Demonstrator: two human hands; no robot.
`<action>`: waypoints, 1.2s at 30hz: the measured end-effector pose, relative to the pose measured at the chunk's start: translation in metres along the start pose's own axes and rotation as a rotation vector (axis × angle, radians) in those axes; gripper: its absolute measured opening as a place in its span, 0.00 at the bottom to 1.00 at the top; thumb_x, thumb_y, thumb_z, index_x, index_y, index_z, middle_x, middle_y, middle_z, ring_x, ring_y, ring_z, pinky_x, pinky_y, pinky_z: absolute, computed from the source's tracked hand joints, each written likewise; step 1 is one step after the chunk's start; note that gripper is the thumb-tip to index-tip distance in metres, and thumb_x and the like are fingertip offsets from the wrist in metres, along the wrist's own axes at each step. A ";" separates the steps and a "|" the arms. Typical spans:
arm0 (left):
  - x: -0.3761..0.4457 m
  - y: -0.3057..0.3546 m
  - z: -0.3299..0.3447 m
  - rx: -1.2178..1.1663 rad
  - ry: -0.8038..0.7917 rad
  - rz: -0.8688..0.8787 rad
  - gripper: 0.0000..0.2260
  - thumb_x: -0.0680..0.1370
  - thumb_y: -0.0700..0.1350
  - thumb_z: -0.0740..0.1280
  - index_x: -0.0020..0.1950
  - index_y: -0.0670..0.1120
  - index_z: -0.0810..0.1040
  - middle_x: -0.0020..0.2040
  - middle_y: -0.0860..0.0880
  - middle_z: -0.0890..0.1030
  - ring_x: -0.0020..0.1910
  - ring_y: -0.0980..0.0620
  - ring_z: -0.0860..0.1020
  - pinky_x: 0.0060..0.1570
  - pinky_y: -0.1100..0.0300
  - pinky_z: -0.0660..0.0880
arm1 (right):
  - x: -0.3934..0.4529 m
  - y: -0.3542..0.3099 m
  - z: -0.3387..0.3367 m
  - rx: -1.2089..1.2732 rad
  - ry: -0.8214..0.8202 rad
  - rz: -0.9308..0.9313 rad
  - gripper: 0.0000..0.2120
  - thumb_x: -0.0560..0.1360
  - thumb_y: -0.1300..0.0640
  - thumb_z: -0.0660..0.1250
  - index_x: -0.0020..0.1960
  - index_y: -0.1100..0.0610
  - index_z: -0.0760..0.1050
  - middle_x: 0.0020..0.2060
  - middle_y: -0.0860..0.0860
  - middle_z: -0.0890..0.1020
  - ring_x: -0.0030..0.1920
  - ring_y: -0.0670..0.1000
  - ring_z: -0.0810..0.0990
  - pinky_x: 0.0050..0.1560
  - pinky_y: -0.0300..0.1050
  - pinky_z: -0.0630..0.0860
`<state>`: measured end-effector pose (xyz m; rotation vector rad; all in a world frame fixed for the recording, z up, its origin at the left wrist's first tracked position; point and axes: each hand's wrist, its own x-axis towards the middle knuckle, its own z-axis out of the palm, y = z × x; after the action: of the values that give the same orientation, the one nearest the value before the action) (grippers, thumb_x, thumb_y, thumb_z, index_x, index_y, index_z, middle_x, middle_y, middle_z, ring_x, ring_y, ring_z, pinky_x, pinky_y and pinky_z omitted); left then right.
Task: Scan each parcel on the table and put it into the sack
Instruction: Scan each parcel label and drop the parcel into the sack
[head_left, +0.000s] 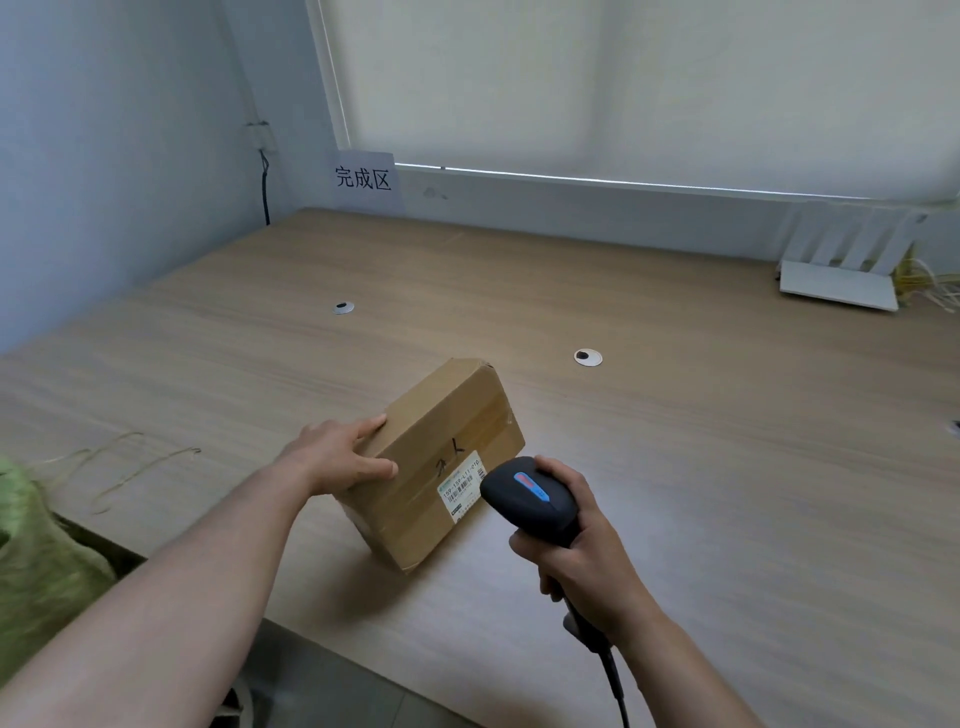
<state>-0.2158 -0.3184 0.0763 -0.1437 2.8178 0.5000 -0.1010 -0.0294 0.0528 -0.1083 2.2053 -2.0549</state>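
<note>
One parcel (441, 457) on the counter (727, 441) is held by the left hand (343, 457), fingers curled over its edge. One scanner (530, 496) is gripped by the right hand (582, 551), just right of the parcel's label (462, 491).

Head camera, looking forward-down, close over table (675, 467), wide-angle.

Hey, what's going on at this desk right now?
A person is scanning a parcel. The left hand holds the cardboard box steady on the wooden table, while the right hand grips a black handheld scanner aimed at the box's white label. The green sack waits at the left edge; the box has not gone in yet.
</note>
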 end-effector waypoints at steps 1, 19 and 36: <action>-0.007 0.002 0.003 0.012 0.040 -0.003 0.36 0.69 0.65 0.69 0.74 0.66 0.58 0.64 0.46 0.71 0.65 0.44 0.66 0.62 0.49 0.68 | 0.000 -0.002 -0.001 0.006 0.013 -0.016 0.35 0.72 0.69 0.71 0.61 0.31 0.69 0.51 0.52 0.79 0.27 0.54 0.73 0.29 0.44 0.73; -0.127 -0.010 0.020 -0.538 0.608 -0.261 0.38 0.76 0.61 0.64 0.76 0.63 0.42 0.66 0.44 0.64 0.63 0.43 0.69 0.59 0.49 0.70 | 0.015 -0.072 0.060 0.054 -0.188 -0.300 0.32 0.67 0.61 0.71 0.62 0.31 0.70 0.53 0.47 0.78 0.29 0.50 0.74 0.29 0.43 0.74; -0.221 -0.222 -0.119 -0.508 1.115 -0.384 0.38 0.73 0.60 0.68 0.77 0.63 0.49 0.61 0.45 0.65 0.64 0.45 0.68 0.62 0.53 0.68 | 0.043 -0.132 0.310 0.041 -0.415 -0.414 0.35 0.71 0.70 0.72 0.59 0.31 0.70 0.48 0.55 0.80 0.26 0.53 0.73 0.27 0.44 0.72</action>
<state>-0.0022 -0.5570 0.1749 -1.4233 3.3888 1.3473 -0.1043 -0.3514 0.1618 -0.9644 1.9985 -2.0176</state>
